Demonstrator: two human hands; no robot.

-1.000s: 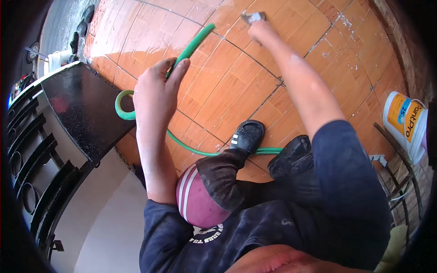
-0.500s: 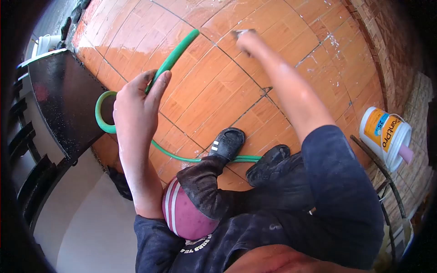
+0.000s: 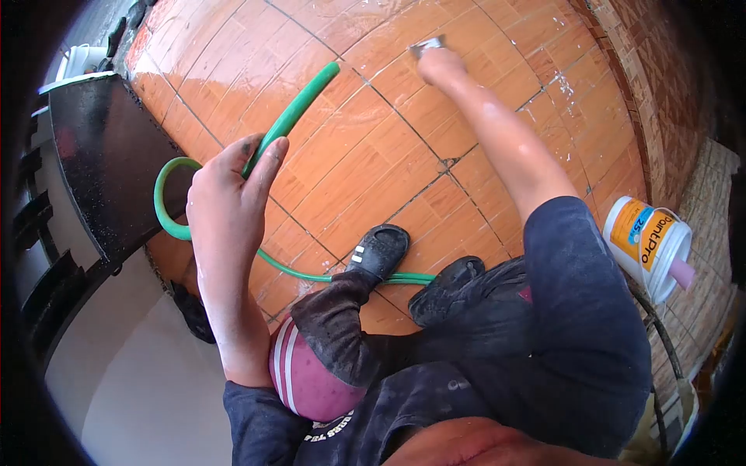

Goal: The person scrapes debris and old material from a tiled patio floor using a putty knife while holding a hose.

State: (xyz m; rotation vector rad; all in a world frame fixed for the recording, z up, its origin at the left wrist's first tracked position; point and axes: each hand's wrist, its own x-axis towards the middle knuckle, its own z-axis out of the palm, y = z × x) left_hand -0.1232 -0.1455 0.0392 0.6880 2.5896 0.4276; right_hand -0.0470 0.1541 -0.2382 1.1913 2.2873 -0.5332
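My left hand [image 3: 229, 198] is closed around a green hose [image 3: 299, 105] and holds its free end out over the wet orange floor tiles [image 3: 373, 155]. The hose loops behind my hand beside a black gate [image 3: 101, 155] and runs on under my black shoes [image 3: 381, 248]. My right hand [image 3: 441, 66] is stretched far forward and presses a small metal scraper [image 3: 427, 45] against a tile.
A white plastic bucket [image 3: 649, 245] with an orange and blue label stands at the right by a brick wall [image 3: 668, 85]. White smears mark the tiles near that wall. A maroon ball [image 3: 299, 373] with white stripes rests by my knee.
My right hand with the scraper has moved slightly right along the tile. My left hand and the hose have drifted a little down and left in view.
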